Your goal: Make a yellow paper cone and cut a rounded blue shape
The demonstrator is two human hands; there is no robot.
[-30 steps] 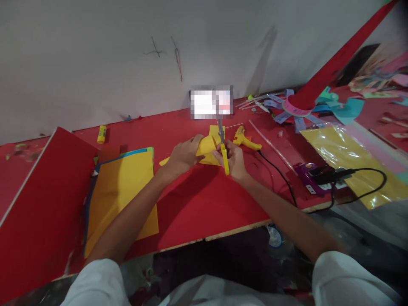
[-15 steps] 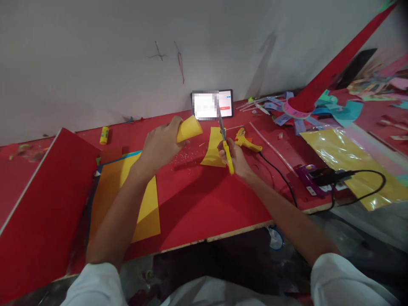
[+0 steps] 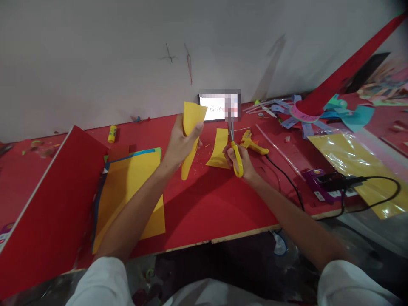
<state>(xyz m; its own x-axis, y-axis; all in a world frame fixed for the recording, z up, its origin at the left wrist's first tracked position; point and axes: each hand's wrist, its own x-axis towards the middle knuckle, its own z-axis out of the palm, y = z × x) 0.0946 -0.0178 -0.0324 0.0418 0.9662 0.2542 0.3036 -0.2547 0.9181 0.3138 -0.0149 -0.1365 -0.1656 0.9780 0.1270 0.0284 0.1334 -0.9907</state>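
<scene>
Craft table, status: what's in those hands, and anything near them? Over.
Left hand: holding curled yellow paper. Right hand: gripping scissors, blades pointing forward. Close by: glue gun, another yellow piece.

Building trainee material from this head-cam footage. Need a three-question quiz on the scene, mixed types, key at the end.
1. Which hand holds the scissors?
2. True or false: the yellow glue gun lies on the red tabletop.
3. Fill in the blank: the left hand grips a bent sheet whose colour is ____.

Key:
1. The right hand.
2. True.
3. Yellow.
</scene>
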